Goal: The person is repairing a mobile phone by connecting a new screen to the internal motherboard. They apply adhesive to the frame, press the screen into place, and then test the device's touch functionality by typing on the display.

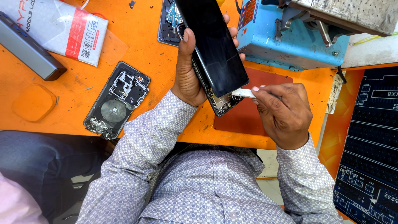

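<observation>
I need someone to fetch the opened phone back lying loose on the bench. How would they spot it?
On the orange bench, look left of the left hand, which holds a phone with a black screen. The opened phone back lies flat below the white packet. Unlike its neighbours, it shows a round coil and torn silvery foil at its lower end.

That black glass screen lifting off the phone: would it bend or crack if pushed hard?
The black screen panel looks thin and rigid, so probably brittle. Its glossy face seems slippery; the left hand grips its edges. The right hand pries with a thin white tool, suggesting care.
</observation>
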